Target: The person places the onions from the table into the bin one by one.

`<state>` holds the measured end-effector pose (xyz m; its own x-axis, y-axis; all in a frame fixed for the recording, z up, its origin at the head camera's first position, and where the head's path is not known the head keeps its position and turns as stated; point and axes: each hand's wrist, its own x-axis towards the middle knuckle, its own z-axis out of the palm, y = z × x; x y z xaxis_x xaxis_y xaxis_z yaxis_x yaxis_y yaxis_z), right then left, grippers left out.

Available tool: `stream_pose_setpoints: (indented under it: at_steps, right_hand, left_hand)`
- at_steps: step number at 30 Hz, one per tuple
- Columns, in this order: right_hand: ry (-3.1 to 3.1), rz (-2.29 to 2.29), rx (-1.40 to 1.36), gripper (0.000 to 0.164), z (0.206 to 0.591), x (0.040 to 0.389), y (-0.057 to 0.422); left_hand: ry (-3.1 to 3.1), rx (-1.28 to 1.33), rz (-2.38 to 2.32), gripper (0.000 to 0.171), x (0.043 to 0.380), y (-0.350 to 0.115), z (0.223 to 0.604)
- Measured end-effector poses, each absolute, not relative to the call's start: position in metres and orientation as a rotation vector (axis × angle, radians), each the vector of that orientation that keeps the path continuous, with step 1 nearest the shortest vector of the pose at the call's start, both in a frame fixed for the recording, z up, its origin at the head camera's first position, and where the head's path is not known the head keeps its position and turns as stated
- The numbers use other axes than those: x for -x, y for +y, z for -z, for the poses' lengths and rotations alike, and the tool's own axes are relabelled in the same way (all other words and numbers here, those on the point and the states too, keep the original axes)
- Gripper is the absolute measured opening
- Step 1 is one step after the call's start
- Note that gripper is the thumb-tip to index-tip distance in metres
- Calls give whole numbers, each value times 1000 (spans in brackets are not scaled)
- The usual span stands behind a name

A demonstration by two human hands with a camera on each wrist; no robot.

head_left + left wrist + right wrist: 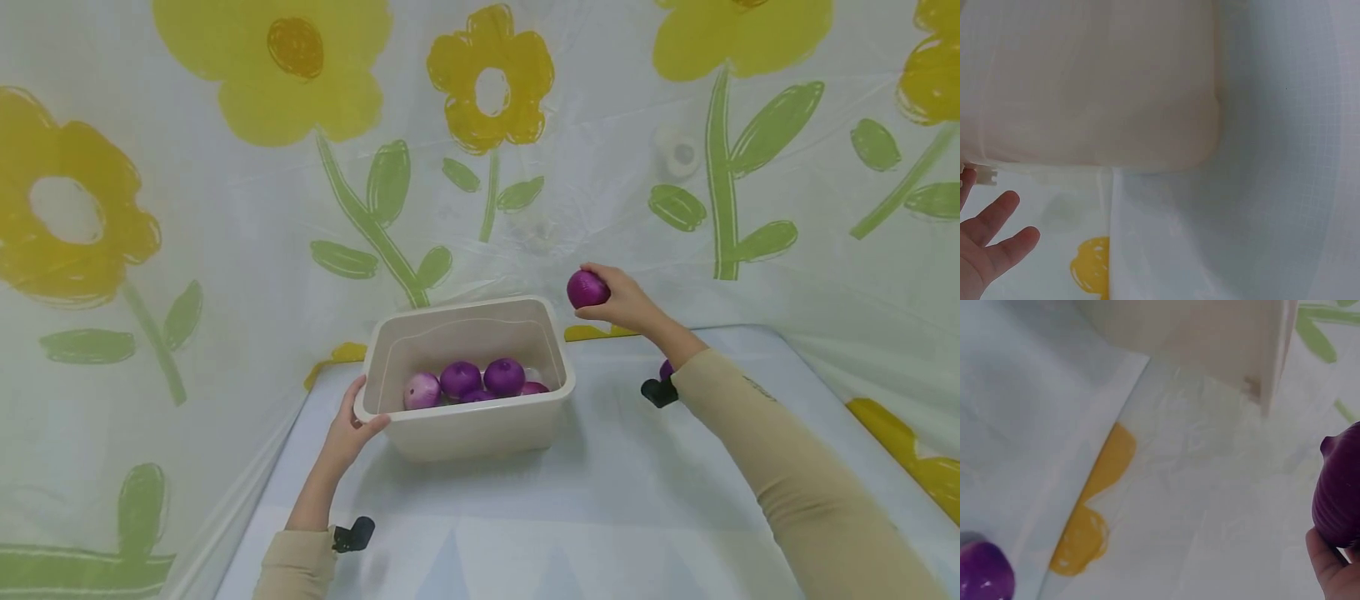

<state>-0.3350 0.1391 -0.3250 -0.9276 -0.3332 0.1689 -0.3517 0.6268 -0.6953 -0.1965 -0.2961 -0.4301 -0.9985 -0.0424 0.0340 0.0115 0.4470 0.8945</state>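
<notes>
A cream plastic bin (468, 433) stands on the table with several red onions inside, among them a pale one (422, 391) and a dark purple one (504, 377). At its front left corner my left hand (347, 433) grips the rim, thumb over the front edge and fingers along the side. Two fingers (1013, 247) look spread away from the wall in the left wrist view. To the right of the bin and above the table, my right hand (618, 302) holds another red onion (587, 289) between thumb and fingers. Its pointed tip shows in the right wrist view.
Another red onion (985, 572) lies on the table, mostly hidden behind the right forearm in the head view. The white table (600, 500) ends just behind the bin. A flower-printed sheet (247, 217) hangs behind and around it.
</notes>
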Motion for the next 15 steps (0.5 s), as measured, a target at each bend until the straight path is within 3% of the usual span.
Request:
stream_pose_setpoints:
  at_steps: [15]
  right_hand:
    - [-2862,-1089,-799,79,302,332,70]
  left_hand:
    - [-2654,-65,1619,85,197,-295,430]
